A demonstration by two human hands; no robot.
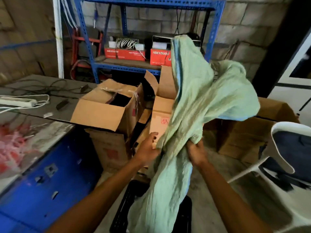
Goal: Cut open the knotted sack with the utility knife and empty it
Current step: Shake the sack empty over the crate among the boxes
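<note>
From the head camera, the right hand [196, 153] has its fingers curled tightly into a bunched fold of the pale green sack [198, 105], gripping it at mid-length. The left hand [148, 147] is spread, fingers relaxed and slightly bent, its fingertips just at the sack's left edge; whether they actually touch the cloth cannot be told. The sack hangs limp and crumpled in front of the person, its upper part flung up and blurred, its lower part trailing down over a black slatted crate [122, 211] on the floor. The fabric looks woven and wrinkled, with a bluish stripe along one edge. Behind it, on a blue perforated steel rack [87, 47], sit red boxes [159, 58] printed "HIKVISION" in white. Open brown cardboard cartons [101, 113] stand below, one with torn clear tape on its flaps. At left is a blue metal cabinet [50, 179] with a scuffed grey top; a white power strip [18, 101] lies on the dark bench behind. A white plastic chair [286, 148] stands at right.
</note>
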